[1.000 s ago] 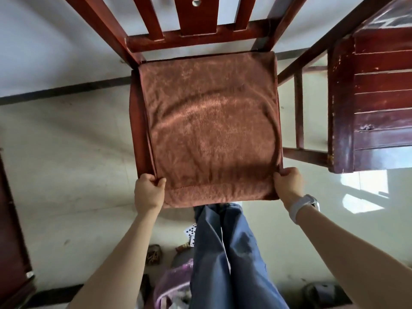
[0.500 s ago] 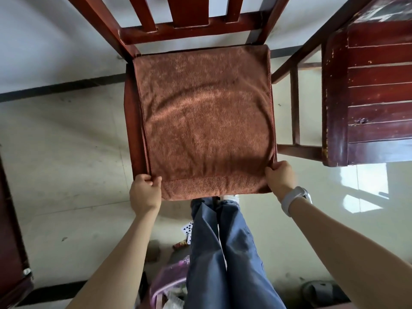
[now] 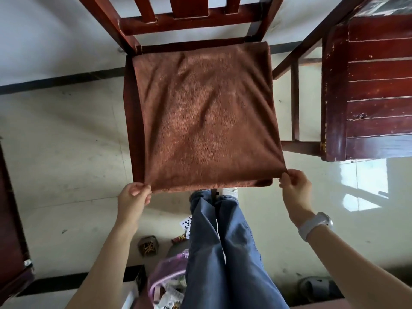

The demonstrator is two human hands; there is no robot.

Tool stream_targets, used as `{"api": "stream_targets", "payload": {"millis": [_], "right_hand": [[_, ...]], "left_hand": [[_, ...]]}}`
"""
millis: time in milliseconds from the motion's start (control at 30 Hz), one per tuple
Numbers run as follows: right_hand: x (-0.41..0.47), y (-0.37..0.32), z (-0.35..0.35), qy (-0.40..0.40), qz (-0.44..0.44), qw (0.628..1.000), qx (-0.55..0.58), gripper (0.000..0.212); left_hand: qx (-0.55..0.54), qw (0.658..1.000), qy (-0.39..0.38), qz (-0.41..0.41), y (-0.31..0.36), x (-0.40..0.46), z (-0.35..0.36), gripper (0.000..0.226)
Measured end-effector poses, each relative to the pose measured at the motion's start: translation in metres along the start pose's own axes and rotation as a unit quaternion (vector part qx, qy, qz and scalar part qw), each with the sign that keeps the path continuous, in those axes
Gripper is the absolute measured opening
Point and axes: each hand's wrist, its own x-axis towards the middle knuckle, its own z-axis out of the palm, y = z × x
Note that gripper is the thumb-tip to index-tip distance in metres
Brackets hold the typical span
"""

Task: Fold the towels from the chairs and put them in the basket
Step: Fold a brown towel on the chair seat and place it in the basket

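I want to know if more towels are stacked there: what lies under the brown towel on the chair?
Under the brown terry towel only the dark red wooden chair shows, at its seat frame's left and back edges. The seat beneath is covered, so nothing further can be seen.

The towel (image 3: 200, 117) hides nearly all of the chair (image 3: 131, 112) seat; the chair's back runs off the top edge. A second chair (image 3: 367, 85) — upper right — is cropped. Small floor clutter (image 3: 148, 245) near the bottom is too blurred to identify.

Open floor (image 3: 66, 152) left of the chair (image 3: 131, 121); a second chair (image 3: 367, 97) crowds the right.
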Motion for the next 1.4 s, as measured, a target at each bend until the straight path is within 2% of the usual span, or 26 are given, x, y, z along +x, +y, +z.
{"api": "stream_targets", "payload": {"millis": [133,233,300,400,600,700,833,933,1067,1233,1300,1400], "right_hand": [[0.003,0.029,0.012,-0.054,0.099,0.994,-0.012,0.018],[0.008,0.029,0.020,-0.061,0.140,0.987,0.044,0.014],[0.010,0.024,0.023,-0.073,0.144,0.985,0.053,0.012],[0.009,0.018,0.024,-0.066,0.139,0.987,0.043,0.025],[0.002,0.009,0.015,-0.035,0.118,0.992,0.027,0.023],[-0.004,-0.003,0.003,-0.022,0.145,0.984,0.098,0.021],[-0.015,-0.029,-0.018,-0.035,0.192,0.948,0.252,0.021],[-0.023,-0.050,-0.036,-0.059,0.207,0.924,0.315,0.021],[-0.032,-0.085,-0.063,-0.089,0.198,0.899,0.381,0.022],[-0.044,-0.147,-0.097,-0.149,0.097,0.895,0.410,0.028],[-0.053,-0.173,-0.112,-0.173,0.025,0.916,0.362,0.033],[-0.067,-0.206,-0.138,-0.167,-0.070,0.959,0.219,0.034]], "left_hand": [[-0.027,0.997,0.020,-0.076,-0.013,0.008,0.014,0.020],[-0.086,0.987,0.034,-0.128,-0.016,0.012,0.020,0.013],[-0.147,0.975,0.006,-0.167,-0.016,0.009,0.021,0.006],[-0.203,0.963,-0.026,-0.175,-0.018,0.005,0.021,0.013],[-0.182,0.969,-0.004,-0.167,-0.012,0.001,0.011,0.010],[-0.207,0.964,-0.012,-0.166,-0.003,-0.004,-0.004,0.008],[-0.270,0.949,-0.032,-0.158,0.019,-0.021,-0.026,0.013],[-0.305,0.939,-0.037,-0.152,0.041,-0.035,-0.035,0.017],[-0.340,0.931,-0.047,-0.122,0.081,-0.059,-0.046,0.015],[-0.340,0.941,-0.005,-0.004,0.148,-0.090,-0.062,0.025],[-0.317,0.946,-0.006,0.064,0.176,-0.102,-0.069,0.029],[-0.236,0.954,-0.023,0.182,0.208,-0.124,-0.084,0.030]]}}
